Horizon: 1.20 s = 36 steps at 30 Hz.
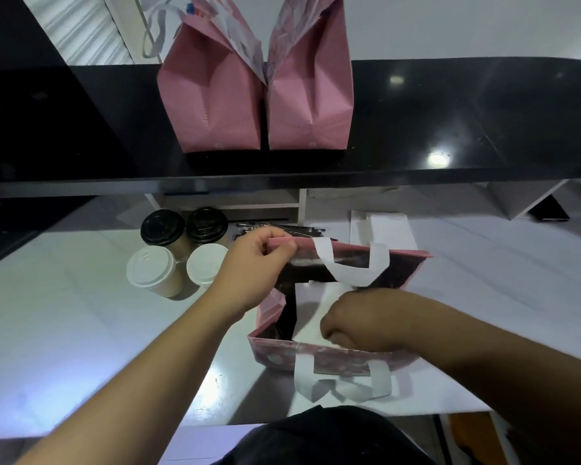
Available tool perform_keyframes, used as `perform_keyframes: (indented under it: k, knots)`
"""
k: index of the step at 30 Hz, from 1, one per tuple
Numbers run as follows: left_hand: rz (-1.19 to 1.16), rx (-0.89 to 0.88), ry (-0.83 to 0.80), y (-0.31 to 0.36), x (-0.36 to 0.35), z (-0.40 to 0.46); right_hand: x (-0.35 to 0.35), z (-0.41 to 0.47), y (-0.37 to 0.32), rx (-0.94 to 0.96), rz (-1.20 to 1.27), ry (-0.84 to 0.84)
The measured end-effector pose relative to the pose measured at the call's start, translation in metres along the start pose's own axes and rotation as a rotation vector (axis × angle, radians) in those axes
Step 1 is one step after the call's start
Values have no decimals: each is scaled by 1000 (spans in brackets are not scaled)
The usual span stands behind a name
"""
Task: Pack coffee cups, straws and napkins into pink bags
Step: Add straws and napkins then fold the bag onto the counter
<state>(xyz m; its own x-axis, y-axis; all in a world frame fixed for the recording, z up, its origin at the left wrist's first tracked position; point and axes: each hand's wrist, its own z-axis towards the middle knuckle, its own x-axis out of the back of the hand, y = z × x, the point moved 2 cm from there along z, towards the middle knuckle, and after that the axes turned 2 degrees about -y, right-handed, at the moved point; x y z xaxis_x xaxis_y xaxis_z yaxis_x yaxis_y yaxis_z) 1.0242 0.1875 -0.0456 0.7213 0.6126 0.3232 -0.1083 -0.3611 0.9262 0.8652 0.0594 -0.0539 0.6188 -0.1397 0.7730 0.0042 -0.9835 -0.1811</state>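
An open pink bag point(332, 359) with white handles stands on the white counter in front of me. My left hand point(254, 266) pinches the far rim of the bag and holds it open. My right hand point(363, 322) reaches into the bag mouth, closed on a white napkin point(316, 307) that lies partly inside. Left of the bag stand several coffee cups: two with black lids point(163, 227) behind, two with white lids point(150, 267) in front. Dark straws point(282, 228) lie behind the bag.
Two packed pink bags point(212, 95) point(311, 95) stand side by side on a raised glossy black shelf point(450, 129). A stack of white napkins point(391, 226) lies behind the open bag. The white counter point(64, 313) stretches left; its front edge is near my body.
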Motion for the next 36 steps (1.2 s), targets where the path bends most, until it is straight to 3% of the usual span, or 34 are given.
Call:
perform_keyframes:
  k: [6, 12, 18, 22, 25, 27, 29, 36]
  knots:
    - [-112, 27, -53, -2, 3, -6, 18, -56, 2, -77, 267, 386]
    - [-195, 44, -115, 0, 3, -13, -12, -122, 14, -134, 479, 699]
    - [-143, -15, -21, -13, 17, -39, -50, -138, 26, -267, 654, 1009]
    - [-161, -17, 131, -38, 35, -62, -67, -129, 29, -274, 881, 891]
    - [-170, -10, -54, -57, 41, -77, -77, -115, 30, -240, 898, 746]
    - [-113, -10, -242, -60, 36, -85, -79, -106, 32, -219, 885, 739]
    - [-23, -6, -320, -61, 26, -88, -79, -97, 35, -204, 892, 762]
    - [-95, 11, -190, -57, 6, -76, -83, -77, 42, -119, 1266, 781]
